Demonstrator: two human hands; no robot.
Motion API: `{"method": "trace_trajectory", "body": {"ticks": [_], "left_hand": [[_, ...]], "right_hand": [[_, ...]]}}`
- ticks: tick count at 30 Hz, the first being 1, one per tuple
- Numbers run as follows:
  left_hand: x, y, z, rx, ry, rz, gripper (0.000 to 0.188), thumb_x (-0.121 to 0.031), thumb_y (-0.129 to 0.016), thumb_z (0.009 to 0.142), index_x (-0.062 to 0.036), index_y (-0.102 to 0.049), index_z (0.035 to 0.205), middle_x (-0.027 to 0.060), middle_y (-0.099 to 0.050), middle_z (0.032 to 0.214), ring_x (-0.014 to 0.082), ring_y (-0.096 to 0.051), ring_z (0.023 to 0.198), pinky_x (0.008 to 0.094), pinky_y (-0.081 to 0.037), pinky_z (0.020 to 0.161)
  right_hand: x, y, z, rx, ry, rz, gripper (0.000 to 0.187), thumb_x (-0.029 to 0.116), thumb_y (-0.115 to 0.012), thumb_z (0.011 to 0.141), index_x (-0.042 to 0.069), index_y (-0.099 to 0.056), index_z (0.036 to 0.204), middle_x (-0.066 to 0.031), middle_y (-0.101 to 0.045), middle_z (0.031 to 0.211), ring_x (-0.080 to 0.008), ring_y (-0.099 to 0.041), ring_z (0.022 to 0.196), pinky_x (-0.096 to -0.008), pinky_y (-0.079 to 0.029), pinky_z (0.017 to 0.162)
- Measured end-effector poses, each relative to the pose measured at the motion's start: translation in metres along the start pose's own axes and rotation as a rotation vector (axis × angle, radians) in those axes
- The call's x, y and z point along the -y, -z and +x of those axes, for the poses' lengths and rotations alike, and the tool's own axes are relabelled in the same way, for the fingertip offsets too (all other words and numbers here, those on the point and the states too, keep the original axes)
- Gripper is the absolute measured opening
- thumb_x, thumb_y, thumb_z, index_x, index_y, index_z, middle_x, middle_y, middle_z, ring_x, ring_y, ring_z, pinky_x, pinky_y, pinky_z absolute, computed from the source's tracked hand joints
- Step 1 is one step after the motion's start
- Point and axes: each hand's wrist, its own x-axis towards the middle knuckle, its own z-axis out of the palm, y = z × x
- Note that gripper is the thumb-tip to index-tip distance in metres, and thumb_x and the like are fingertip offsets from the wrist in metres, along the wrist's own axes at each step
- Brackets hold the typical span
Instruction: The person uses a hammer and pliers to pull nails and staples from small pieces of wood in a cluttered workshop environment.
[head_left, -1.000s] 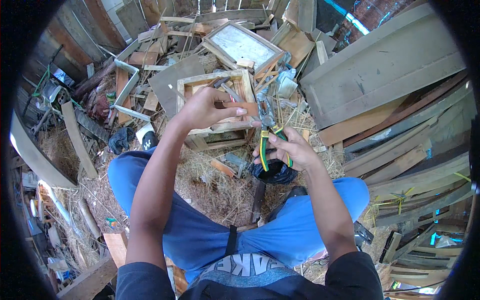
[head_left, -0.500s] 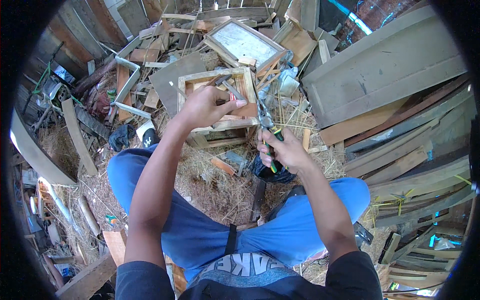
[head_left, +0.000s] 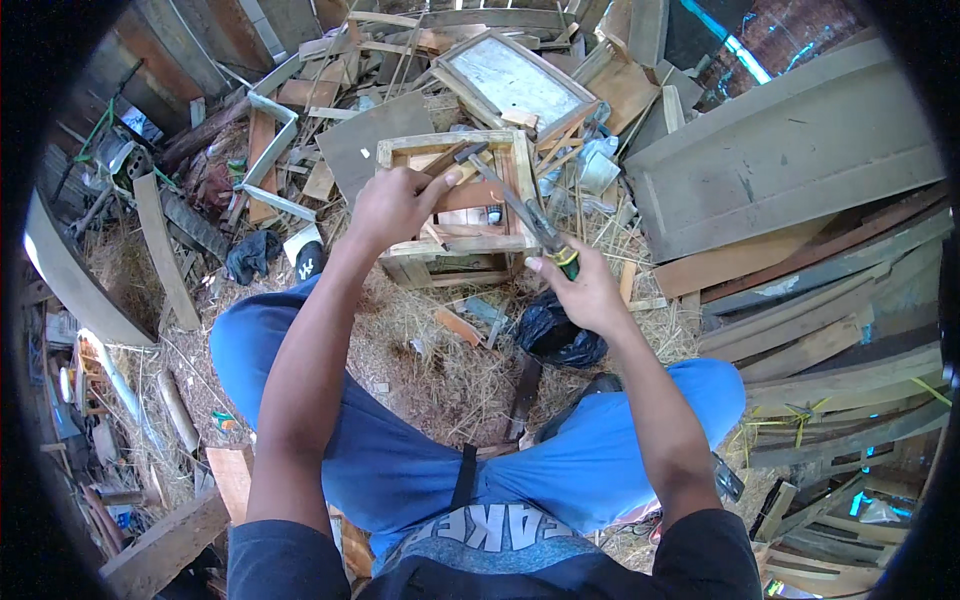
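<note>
A pale wooden box frame stands on the straw between my knees. My left hand is over its left side, closed on the end of a reddish-brown piece of wood that crosses the opening. At the lower right corner of the frame, my right hand is closed around pliers with green and yellow grips. Their metal end points up and left. A hammer with a dark head lies over the frame; its shaft runs toward the pliers and is partly covered there.
A black plastic bag lies below my right hand. Wood scraps and a framed pale panel are heaped beyond the box frame. A large grey panel leans at the right above stacked boards. Curved planks stand at the left.
My left hand has drawn back leftward with the brown wood. My right hand has shifted slightly right, and the pliers' handles, spread before, now look closer together. The whole view has shifted a little.
</note>
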Motion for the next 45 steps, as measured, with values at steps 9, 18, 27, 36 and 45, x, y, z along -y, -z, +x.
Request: {"method": "trace_trajectory", "body": {"ticks": [9, 18, 27, 36, 45], "left_hand": [[0.047, 0.007, -0.006, -0.076, 0.128, -0.053, 0.052, -0.05, -0.061, 0.097, -0.0024, -0.078, 0.085, 0.0202, -0.067, 0.063, 0.037, -0.068, 0.06, 0.0439, -0.053, 0.061], [0.078, 0.009, -0.008, -0.095, 0.156, -0.152, 0.052, -0.049, -0.068, 0.093, 0.0017, -0.073, 0.088, 0.024, -0.064, 0.067, 0.0393, -0.064, 0.062, 0.0443, -0.048, 0.06], [0.084, 0.008, -0.006, -0.078, 0.158, -0.193, 0.05, -0.046, -0.069, 0.093, 0.0034, -0.072, 0.097, 0.0162, -0.065, 0.069, 0.0193, -0.06, 0.062, 0.0369, -0.047, 0.062], [0.09, -0.014, -0.002, -0.032, 0.029, -0.443, 0.037, -0.024, -0.071, 0.09, 0.0038, -0.069, 0.114, 0.0218, -0.072, 0.087, 0.0286, -0.07, 0.078, 0.0385, -0.052, 0.073], [0.075, -0.011, -0.002, 0.184, -0.029, -0.467, 0.032, -0.023, -0.071, 0.093, -0.0014, -0.071, 0.116, 0.0067, -0.068, 0.076, 0.0116, -0.062, 0.073, 0.033, -0.048, 0.065]], "right_hand": [[-0.014, -0.039, 0.055, 0.016, 0.051, 0.104, 0.031, 0.027, -0.071, 0.097, -0.001, -0.064, 0.108, -0.0017, -0.059, 0.069, -0.0083, -0.055, 0.056, -0.027, -0.046, 0.052], [-0.038, -0.082, 0.115, 0.109, -0.182, 0.062, 0.023, 0.018, -0.069, 0.096, -0.002, -0.067, 0.108, -0.0087, -0.071, 0.083, -0.0184, -0.071, 0.074, -0.0341, -0.059, 0.061], [-0.033, -0.082, 0.132, 0.077, -0.334, 0.223, 0.032, 0.013, -0.067, 0.097, -0.007, -0.056, 0.118, -0.0136, -0.07, 0.079, -0.0182, -0.073, 0.073, -0.0315, -0.054, 0.043], [-0.043, -0.079, 0.129, -0.065, -0.052, -0.211, 0.037, 0.025, -0.073, 0.088, 0.004, -0.071, 0.118, -0.0246, -0.073, 0.097, -0.0377, -0.072, 0.092, -0.044, -0.055, 0.084], [-0.008, -0.092, 0.123, 0.049, -0.085, 0.723, 0.039, 0.015, -0.065, 0.099, 0.002, -0.059, 0.136, -0.0142, -0.071, 0.101, -0.0204, -0.073, 0.085, -0.0332, -0.061, 0.066]]}}
